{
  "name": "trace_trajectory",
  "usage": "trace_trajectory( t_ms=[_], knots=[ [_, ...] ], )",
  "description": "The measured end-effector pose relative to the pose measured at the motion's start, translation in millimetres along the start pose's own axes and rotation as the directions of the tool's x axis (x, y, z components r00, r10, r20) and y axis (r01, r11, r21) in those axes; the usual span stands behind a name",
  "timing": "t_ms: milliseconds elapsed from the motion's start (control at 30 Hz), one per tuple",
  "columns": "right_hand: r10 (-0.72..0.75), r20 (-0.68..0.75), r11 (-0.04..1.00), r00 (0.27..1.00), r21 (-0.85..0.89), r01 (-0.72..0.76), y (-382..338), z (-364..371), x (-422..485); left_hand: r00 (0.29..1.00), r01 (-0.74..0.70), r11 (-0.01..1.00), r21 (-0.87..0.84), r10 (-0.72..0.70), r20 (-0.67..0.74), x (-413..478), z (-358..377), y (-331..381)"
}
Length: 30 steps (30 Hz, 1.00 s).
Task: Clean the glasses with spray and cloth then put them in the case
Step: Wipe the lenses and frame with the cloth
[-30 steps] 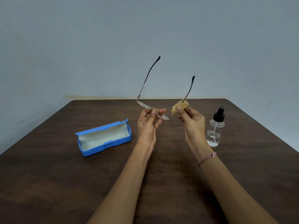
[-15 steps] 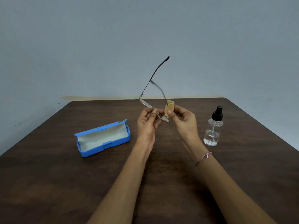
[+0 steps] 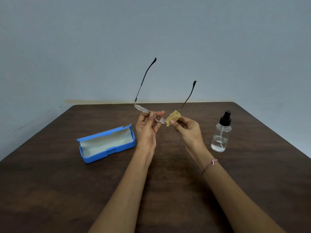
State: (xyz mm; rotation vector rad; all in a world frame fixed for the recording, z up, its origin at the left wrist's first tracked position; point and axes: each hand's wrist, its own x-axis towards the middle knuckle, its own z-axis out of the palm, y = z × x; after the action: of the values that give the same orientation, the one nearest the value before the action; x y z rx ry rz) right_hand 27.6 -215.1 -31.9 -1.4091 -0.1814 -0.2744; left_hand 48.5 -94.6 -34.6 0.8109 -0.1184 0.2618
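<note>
Head view: glasses [image 3: 146,110] were held up over the worktop [image 3: 50,190], left hand [image 3: 146,130] w/ grip pinched on the bridge area, right hand [image 3: 188,130] grip clenched on yellow cloth [image 3: 173,118] folded round the right-side lens. Judgement: wiping step underway; best done w/ light pressure and the frame steadied at the bridge, not the temples. Frame's long axis ran left-right, slightly tilted; temples open, pointing up and away. Case [image 3: 107,145] lay open at left; spray bottle [image 3: 220,133] stood at right.
</note>
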Motion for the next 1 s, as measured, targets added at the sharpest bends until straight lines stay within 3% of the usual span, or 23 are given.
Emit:
trace_trajectory(
  t_ms=[100, 233, 533, 667, 833, 1000],
  knots=[
    [0.007, -0.012, 1.0, 1.0, 0.017, -0.007, -1.7, -1.8, 1.2, 1.0, -0.007, 0.999, 0.036, 0.007, 0.001, -1.0, 0.2, 0.0],
    [0.022, -0.043, 0.979, 0.999, 0.204, -0.013, -5.6, -4.9, 4.4, 0.999, -0.031, 0.997, 0.076, 0.031, -0.006, -2.0, 2.1, -1.4],
    [0.059, 0.069, 0.875, 0.996, 0.477, -0.085, -4.6, -2.2, 5.8, 0.999, -0.026, 0.999, 0.023, 0.027, -0.024, -0.6, 1.1, 1.9],
    [0.015, 0.06, 0.932, 0.998, 0.361, -0.036, -4.3, -4.6, 5.7, 1.0, -0.023, 1.0, 0.02, 0.023, -0.003, -0.9, 2.2, 1.0],
    [-0.106, -0.034, 0.994, 0.994, -0.014, 0.106, 0.3, -2.2, 2.2, 0.998, -0.031, 1.0, -0.003, 0.031, 0.057, -0.3, 2.1, 0.8],
    [-0.106, -0.069, 0.993, 0.992, 0.036, 0.109, -5.2, -0.4, 1.5, 0.996, -0.042, 0.999, 0.014, 0.041, 0.085, 0.6, 2.9, 2.3]
  ],
)
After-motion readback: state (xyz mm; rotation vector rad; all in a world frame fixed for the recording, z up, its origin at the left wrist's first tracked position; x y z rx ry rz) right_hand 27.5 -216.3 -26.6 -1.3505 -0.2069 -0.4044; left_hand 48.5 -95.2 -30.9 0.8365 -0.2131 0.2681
